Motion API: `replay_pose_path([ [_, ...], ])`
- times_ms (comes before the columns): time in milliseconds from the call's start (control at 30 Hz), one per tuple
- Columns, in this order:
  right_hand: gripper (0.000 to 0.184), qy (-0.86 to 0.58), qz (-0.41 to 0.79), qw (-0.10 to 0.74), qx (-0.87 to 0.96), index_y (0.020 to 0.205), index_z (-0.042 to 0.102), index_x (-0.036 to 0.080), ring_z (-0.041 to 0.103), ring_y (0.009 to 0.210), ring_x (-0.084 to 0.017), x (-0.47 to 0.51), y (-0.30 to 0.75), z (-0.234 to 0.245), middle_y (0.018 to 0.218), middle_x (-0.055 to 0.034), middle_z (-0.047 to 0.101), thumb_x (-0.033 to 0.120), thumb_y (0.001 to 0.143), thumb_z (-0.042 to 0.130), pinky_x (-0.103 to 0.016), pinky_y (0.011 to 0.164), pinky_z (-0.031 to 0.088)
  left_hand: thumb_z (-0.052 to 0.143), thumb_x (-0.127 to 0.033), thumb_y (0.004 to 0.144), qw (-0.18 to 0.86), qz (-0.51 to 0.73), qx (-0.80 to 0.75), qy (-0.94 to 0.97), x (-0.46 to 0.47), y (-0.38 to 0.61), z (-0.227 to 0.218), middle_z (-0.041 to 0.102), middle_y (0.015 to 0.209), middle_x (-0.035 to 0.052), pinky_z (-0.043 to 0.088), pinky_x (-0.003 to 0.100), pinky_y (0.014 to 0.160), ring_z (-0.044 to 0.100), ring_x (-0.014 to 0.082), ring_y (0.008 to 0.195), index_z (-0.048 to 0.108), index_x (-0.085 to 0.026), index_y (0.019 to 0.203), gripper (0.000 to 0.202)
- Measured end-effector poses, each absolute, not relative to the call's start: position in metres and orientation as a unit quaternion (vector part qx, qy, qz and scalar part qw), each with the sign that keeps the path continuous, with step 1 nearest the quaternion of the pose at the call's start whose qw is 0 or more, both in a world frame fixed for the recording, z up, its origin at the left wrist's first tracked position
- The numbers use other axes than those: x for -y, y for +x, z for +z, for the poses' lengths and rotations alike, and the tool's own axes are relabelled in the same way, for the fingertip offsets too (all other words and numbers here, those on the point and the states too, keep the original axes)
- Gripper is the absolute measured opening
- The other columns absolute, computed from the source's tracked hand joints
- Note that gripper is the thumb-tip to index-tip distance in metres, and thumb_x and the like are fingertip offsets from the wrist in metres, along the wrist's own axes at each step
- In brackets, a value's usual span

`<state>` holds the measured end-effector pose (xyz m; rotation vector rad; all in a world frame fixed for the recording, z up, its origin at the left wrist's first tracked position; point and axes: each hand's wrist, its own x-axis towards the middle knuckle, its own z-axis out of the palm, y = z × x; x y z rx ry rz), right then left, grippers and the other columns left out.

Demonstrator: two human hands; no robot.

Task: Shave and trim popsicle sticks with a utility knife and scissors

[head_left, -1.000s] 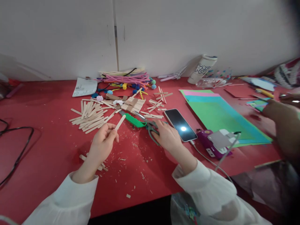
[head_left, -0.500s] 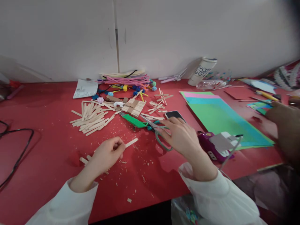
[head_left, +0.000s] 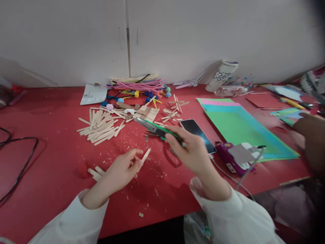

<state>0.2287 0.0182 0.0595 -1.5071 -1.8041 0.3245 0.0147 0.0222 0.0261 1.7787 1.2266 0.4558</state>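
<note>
Between the thumb and fingers of my left hand [head_left: 124,169] is a popsicle stick [head_left: 145,156], its free end pointing up and away. My right hand [head_left: 191,147] grips a green utility knife [head_left: 158,129], its tip pointing up and left toward the stick bundle [head_left: 147,113]. Scissors lie on the table below the knife, mostly hidden by it and the hand. Loose popsicle sticks [head_left: 100,127] make a pile beyond my left hand, and a few more sticks [head_left: 95,174] lie beside that wrist. Wood shavings are scattered around both hands.
A phone [head_left: 199,134] with a cable lies right of my right hand, beside a purple power strip [head_left: 230,157]. Colored paper sheets [head_left: 238,125] lie farther right. Pipe cleaners [head_left: 138,84] and a white tumbler [head_left: 220,76] are near the wall. Another person's hand [head_left: 308,125] is at far right.
My right hand has lifted the utility knife off the table, away from the scissors it was over. In my left hand the popsicle stick has turned more upright.
</note>
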Motion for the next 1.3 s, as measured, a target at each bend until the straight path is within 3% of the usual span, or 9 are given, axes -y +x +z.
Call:
replay_pose_path([
  [100, 0.022, -0.615, 0.205, 0.468, 0.601, 0.109, 0.063, 0.021, 0.061, 0.061, -0.013, 0.021, 0.246, 0.065, 0.077, 0.0002, 0.068, 0.030, 0.090, 0.056, -0.024, 0.055, 0.046, 0.041, -0.032, 0.090, 0.515, 0.141, -0.468, 0.704, -0.020, 0.016, 0.029, 0.070, 0.073, 0.0002, 0.045, 0.024, 0.050, 0.061, 0.0145, 0.048, 0.055, -0.022, 0.115, 0.031],
  [167, 0.018, -0.641, 0.204, 0.461, 0.579, 0.103, 0.066, 0.022, 0.059, 0.062, -0.013, 0.042, 0.254, 0.065, 0.076, 0.0007, 0.066, 0.030, 0.089, 0.058, -0.025, 0.056, 0.046, 0.042, -0.030, 0.089, 0.459, 0.132, -0.480, 0.735, -0.021, 0.018, 0.032, 0.070, 0.073, 0.0000, 0.046, 0.025, 0.051, 0.061, 0.0147, 0.050, 0.060, -0.023, 0.105, 0.025],
  [300, 0.020, -0.662, 0.203, 0.431, 0.578, 0.104, 0.067, 0.024, 0.064, 0.077, -0.019, 0.066, 0.256, 0.067, 0.089, -0.0031, 0.070, 0.033, 0.086, 0.062, -0.031, 0.068, 0.050, 0.052, -0.028, 0.086, 0.281, 0.160, -0.414, 0.851, -0.024, 0.019, 0.033, 0.071, 0.094, 0.0045, 0.051, 0.034, 0.080, 0.066, 0.0215, 0.090, 0.067, -0.024, 0.094, 0.017],
  [433, 0.016, -0.672, 0.198, 0.448, 0.555, 0.099, 0.069, 0.026, 0.064, 0.078, -0.021, 0.072, 0.249, 0.075, 0.088, -0.0035, 0.070, 0.032, 0.085, 0.064, -0.034, 0.074, 0.051, 0.060, -0.027, 0.086, 0.222, 0.090, -0.320, 0.917, -0.017, 0.011, 0.030, 0.059, 0.133, 0.0084, 0.042, 0.044, 0.103, 0.052, 0.0274, 0.124, 0.065, -0.024, 0.115, 0.030],
  [533, 0.013, -0.678, 0.178, 0.466, 0.539, 0.095, 0.069, 0.027, 0.065, 0.075, -0.021, 0.067, 0.243, 0.075, 0.085, -0.0031, 0.070, 0.033, 0.084, 0.066, -0.036, 0.076, 0.052, 0.066, -0.036, 0.083, 0.208, 0.007, -0.300, 0.931, -0.008, 0.005, 0.029, 0.044, 0.148, 0.0102, 0.038, 0.052, 0.107, 0.040, 0.0354, 0.135, 0.056, -0.025, 0.132, 0.051],
  [700, 0.008, -0.648, 0.200, 0.487, 0.551, 0.085, 0.067, 0.025, 0.065, 0.069, -0.019, 0.047, 0.241, 0.057, 0.080, -0.0021, 0.071, 0.032, 0.082, 0.066, -0.031, 0.064, 0.053, 0.074, -0.042, 0.074, 0.226, -0.037, -0.297, 0.927, -0.001, 0.008, 0.029, 0.029, 0.155, 0.0120, 0.035, 0.055, 0.108, 0.027, 0.0383, 0.141, 0.041, -0.030, 0.144, 0.078],
  [800, 0.015, -0.626, 0.264, 0.435, 0.591, 0.084, 0.066, 0.022, 0.067, 0.065, -0.018, 0.037, 0.245, 0.043, 0.077, -0.0032, 0.072, 0.035, 0.086, 0.059, -0.028, 0.056, 0.053, 0.079, -0.039, 0.069, 0.238, -0.051, -0.298, 0.923, -0.001, 0.012, 0.025, 0.016, 0.158, 0.0128, 0.033, 0.057, 0.109, 0.020, 0.0396, 0.142, 0.035, -0.035, 0.145, 0.088],
  [1000, 0.013, -0.627, 0.210, 0.346, 0.665, 0.083, 0.066, 0.022, 0.072, 0.073, -0.019, 0.034, 0.247, 0.025, 0.082, -0.0036, 0.075, 0.032, 0.087, 0.058, -0.026, 0.065, 0.057, 0.082, -0.042, 0.065, 0.275, -0.054, -0.306, 0.910, -0.001, 0.012, 0.020, 0.003, 0.159, 0.0115, 0.028, 0.060, 0.110, 0.013, 0.0411, 0.143, 0.038, -0.036, 0.143, 0.090],
  [1300, 0.013, -0.595, 0.252, 0.458, 0.610, 0.097, 0.067, 0.025, 0.069, 0.058, -0.009, 0.051, 0.217, 0.003, 0.078, 0.0030, 0.074, 0.021, 0.087, 0.059, -0.015, 0.059, 0.056, 0.070, -0.067, 0.066, 0.279, -0.060, -0.285, 0.915, 0.000, 0.013, 0.015, 0.002, 0.160, 0.0133, 0.028, 0.059, 0.110, 0.014, 0.0419, 0.143, 0.029, -0.037, 0.147, 0.096],
])
